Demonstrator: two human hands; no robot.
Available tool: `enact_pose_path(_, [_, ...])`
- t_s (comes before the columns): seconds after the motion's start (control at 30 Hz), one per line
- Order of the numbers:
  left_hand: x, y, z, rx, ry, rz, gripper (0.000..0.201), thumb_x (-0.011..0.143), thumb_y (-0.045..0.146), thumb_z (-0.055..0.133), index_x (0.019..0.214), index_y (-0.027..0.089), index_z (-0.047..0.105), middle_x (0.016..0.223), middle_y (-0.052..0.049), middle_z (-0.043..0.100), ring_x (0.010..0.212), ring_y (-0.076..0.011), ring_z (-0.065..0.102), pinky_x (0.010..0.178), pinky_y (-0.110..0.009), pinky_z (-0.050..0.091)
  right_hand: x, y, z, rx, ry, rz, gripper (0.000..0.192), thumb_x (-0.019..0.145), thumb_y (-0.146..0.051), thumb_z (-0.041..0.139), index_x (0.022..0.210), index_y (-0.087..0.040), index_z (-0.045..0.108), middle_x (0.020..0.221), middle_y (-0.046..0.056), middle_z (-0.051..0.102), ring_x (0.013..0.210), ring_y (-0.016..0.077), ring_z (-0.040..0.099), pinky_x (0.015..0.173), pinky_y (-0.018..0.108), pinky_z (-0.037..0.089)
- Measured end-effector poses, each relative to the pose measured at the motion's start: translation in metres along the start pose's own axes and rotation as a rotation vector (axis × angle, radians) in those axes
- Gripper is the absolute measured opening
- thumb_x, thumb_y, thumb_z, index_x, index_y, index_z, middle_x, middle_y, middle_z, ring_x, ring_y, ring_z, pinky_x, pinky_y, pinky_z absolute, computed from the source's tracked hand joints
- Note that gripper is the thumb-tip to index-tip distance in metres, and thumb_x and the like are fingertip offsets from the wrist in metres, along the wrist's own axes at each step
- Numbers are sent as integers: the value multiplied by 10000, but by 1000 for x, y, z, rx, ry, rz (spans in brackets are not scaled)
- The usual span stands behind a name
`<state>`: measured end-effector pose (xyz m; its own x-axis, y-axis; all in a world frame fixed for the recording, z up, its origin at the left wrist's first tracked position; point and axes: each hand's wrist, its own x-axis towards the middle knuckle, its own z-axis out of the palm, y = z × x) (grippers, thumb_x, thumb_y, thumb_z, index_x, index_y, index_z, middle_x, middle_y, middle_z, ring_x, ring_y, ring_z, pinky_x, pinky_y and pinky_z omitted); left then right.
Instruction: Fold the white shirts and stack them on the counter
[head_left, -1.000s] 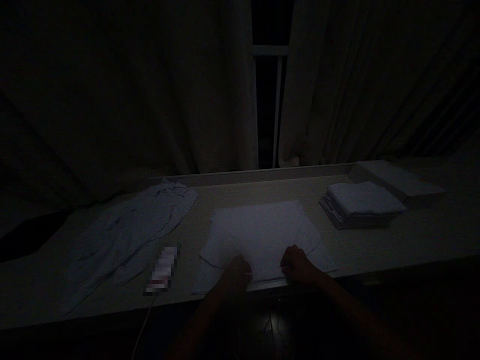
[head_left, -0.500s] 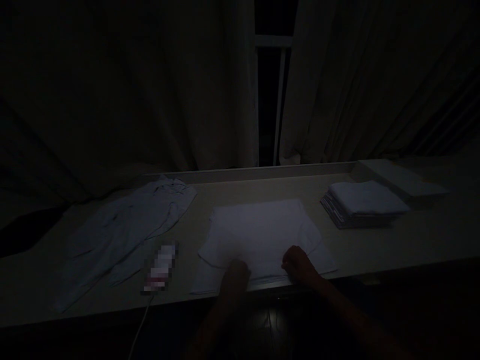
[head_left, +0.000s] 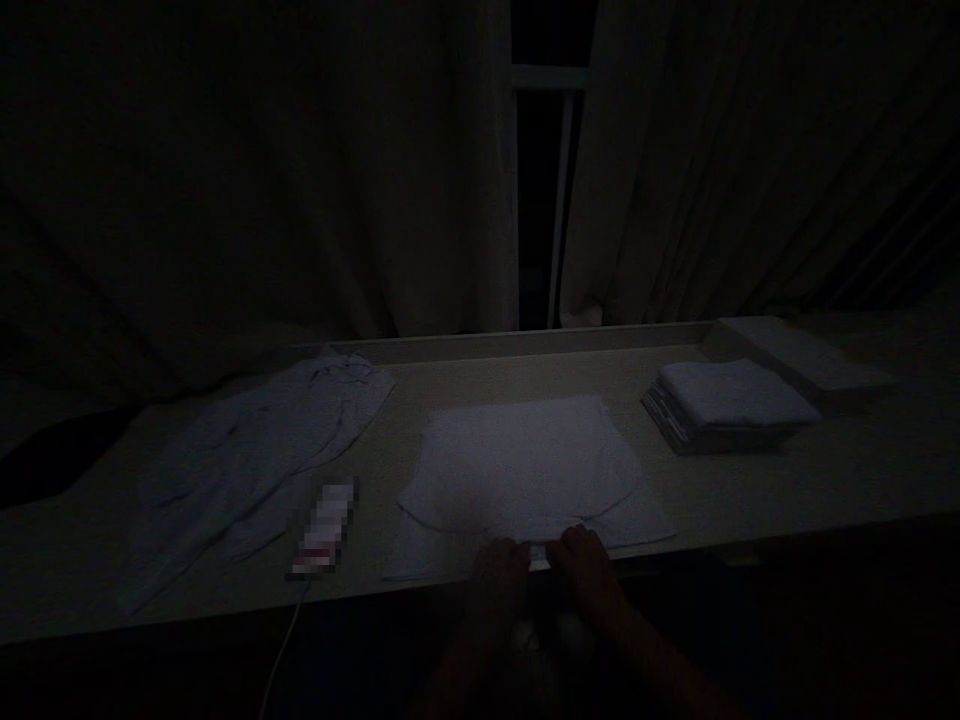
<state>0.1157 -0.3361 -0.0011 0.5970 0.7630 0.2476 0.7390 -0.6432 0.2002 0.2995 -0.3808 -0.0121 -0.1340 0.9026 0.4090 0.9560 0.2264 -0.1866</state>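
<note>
In the dim light, a white shirt (head_left: 525, 460) lies flat and partly folded on the table, its outline narrower at the far side. Its near edge reaches the table's front. My left hand (head_left: 499, 575) is at the middle of that edge, fingers curled over the fabric. Close by on the right, my right hand (head_left: 586, 575) also has bent fingers closed at the same edge. A small pale gap separates the two hands. The fingertips are dark and partly hidden by the knuckles.
Loose white garments (head_left: 255, 450) spread over the left of the table (head_left: 510, 375). A phone-like blurred device (head_left: 324, 528) with a cable (head_left: 283, 645) lies nearer. At right stand a stack of folded white cloth (head_left: 731, 400) and a pale box-like block (head_left: 810, 355). Curtains (head_left: 420, 200) hang behind.
Both hands have come closer together at the middle of the shirt's near edge. My right hand moved down and left, my left hand to the right.
</note>
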Motion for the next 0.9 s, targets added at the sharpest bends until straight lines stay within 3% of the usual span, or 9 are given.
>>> enact_pose_path(0.23, [0, 9, 10, -28, 1, -41, 214, 886, 155, 455, 977, 226, 634, 870, -87, 606, 830, -228, 535, 740, -380, 418, 3, -3, 7, -69, -62, -50, 108, 811, -137, 646, 852, -224, 600, 840, 58, 566, 834, 232, 462, 734, 355, 312])
enact_pose_path(0.57, [1, 8, 14, -116, 31, -67, 233, 914, 179, 422, 1024, 209, 626, 920, -90, 624, 871, -227, 540, 785, -388, 423, -1, -8, 14, -10, -38, -90, 108, 843, -151, 613, 905, -237, 596, 852, 49, 579, 815, 233, 473, 735, 374, 327])
enact_pose_path(0.9, [4, 16, 6, -15, 0, -74, 204, 879, 142, 449, 902, 192, 645, 887, -93, 607, 841, -227, 522, 759, -385, 392, -14, 2, -17, 41, -56, -15, 177, 835, -184, 640, 1008, -220, 623, 908, 61, 595, 855, 229, 468, 780, 382, 325])
